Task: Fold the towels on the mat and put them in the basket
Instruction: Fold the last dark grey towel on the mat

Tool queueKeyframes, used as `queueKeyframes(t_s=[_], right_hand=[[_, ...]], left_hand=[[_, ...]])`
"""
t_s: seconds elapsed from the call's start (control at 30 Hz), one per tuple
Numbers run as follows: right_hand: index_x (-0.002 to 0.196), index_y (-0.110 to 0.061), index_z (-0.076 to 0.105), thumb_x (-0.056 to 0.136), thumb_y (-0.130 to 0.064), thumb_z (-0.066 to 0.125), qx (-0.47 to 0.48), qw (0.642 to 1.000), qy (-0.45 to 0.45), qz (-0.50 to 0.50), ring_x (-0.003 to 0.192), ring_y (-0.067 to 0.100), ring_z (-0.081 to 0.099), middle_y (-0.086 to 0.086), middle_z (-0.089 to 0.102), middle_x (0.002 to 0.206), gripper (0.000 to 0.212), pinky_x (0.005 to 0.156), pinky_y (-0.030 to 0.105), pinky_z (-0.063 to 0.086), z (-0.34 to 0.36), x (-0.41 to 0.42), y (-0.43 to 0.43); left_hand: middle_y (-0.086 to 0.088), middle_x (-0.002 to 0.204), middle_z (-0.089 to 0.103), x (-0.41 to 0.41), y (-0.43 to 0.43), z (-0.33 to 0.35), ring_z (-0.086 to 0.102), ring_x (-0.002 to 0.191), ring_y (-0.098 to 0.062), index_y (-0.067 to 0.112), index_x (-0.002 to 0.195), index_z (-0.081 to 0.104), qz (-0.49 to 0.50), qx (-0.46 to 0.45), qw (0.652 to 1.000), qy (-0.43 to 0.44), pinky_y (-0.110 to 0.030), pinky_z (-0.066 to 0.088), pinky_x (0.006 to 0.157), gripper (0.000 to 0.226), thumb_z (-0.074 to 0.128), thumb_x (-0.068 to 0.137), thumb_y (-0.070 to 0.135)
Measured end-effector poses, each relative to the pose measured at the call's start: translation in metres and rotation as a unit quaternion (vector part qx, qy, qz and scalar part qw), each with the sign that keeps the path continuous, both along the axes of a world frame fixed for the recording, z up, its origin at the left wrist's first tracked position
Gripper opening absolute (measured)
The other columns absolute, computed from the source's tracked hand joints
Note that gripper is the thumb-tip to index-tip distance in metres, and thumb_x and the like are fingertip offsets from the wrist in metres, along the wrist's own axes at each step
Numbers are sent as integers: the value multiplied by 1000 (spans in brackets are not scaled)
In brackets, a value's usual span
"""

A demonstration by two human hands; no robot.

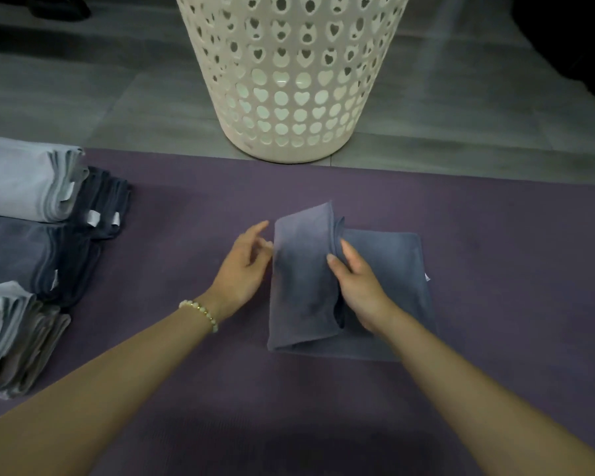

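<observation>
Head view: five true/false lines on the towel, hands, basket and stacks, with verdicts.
1. The blue towel lies partly folded on the purple mat. True.
2. The basket lies on its side. False: it stands upright, at the mat's far edge.
3. The stacked towels sit at the person's right. False: they are at the left side of the mat.
4. The beaded bracelet is on the wrist of the left hand. True.
5. The right hand is clear of the towel. False: it rests on the towel, fingers at the folded flap's edge.
</observation>
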State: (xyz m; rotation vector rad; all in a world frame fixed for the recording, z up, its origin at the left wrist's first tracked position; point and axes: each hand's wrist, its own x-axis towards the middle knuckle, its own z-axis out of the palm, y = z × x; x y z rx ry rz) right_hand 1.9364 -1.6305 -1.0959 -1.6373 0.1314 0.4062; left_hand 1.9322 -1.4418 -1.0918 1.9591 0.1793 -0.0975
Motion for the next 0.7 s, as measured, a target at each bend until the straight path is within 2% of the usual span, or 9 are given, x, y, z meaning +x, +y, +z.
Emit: queueKeyframes(t_s=[0.03, 0.1, 0.2, 0.27, 0.3, 0.37, 0.5, 0.57, 0.7], right_hand=[[137, -26, 43, 101, -17, 43, -9, 1000, -12, -16, 107, -4, 55, -18, 57, 120, 38, 86, 6, 45, 3, 3, -16], [135, -29, 42, 100, -16, 44, -21, 998, -18, -57, 101, -7, 54, -22, 55, 116, 37, 87, 5, 43, 5, 5, -49], [139, -25, 40, 100, -16, 46, -53, 992, 10, -110, 107, 0, 49, -15, 50, 126, 41, 88, 10, 38, -8, 1, -92], [126, -26, 48, 98, -13, 48, -56, 990, 35, -125, 96, -1, 54, -15, 55, 115, 31, 74, 2, 42, -23, -5, -106], [118, -27, 52, 97, -14, 51, -52, 989, 47, -130, 88, -5, 57, -17, 59, 106, 25, 66, 2, 44, -30, -6, -109], [112, -20, 59, 93, -20, 59, -58, 986, 48, -152, 84, -4, 63, -15, 65, 96, 19, 67, 5, 47, -39, -3, -108], [126, -10, 54, 91, -24, 63, -165, 971, -39, -171, 102, 10, 59, -4, 61, 114, 39, 82, 8, 42, -47, 13, -101], [127, -10, 53, 93, -19, 59, -169, 962, -93, -192, 103, 8, 56, -5, 58, 116, 36, 83, 2, 40, -43, 16, -101], [126, -12, 55, 94, -20, 57, -195, 949, -116, -218, 105, 16, 61, 0, 64, 114, 33, 93, 28, 48, -55, 11, -117]], left_hand=[[9, 120, 47, 6, -5, -4, 44, 115, -6, 19, 146, 30, -48, 64, 996, -27, -21, 33, 103, 47, 39, 101, 25], [10, 151, 24, 16, -21, -12, 14, 138, -2, 23, 151, 13, -151, 197, 966, -66, -18, 8, 114, 53, 28, 102, 37], [10, 159, -7, 21, -53, -28, -11, 146, -11, 29, 150, -5, -248, 352, 901, -56, -30, -9, 116, 62, 2, 93, 53], [7, 158, -13, 17, -72, -45, -16, 145, -14, 28, 148, -13, -266, 401, 876, -38, -32, -10, 115, 77, -13, 78, 58], [7, 158, -16, 15, -79, -52, -19, 144, -15, 27, 146, -17, -265, 417, 869, -31, -32, -11, 115, 79, -17, 74, 59], [7, 155, -23, 12, -85, -64, -26, 140, -13, 28, 141, -24, -255, 439, 861, -26, -32, -13, 114, 76, -19, 73, 60], [10, 150, -24, 12, -84, -67, -24, 141, -13, 31, 142, -21, -238, 429, 870, -54, -29, -19, 111, 80, -30, 72, 69], [12, 150, -25, 15, -87, -64, -25, 140, -10, 33, 142, -20, -221, 413, 882, -57, -29, -21, 111, 74, -22, 77, 68], [13, 148, -27, 17, -103, -65, -28, 136, -7, 33, 141, -21, -225, 403, 885, -54, -29, -20, 112, 68, -11, 80, 62]])
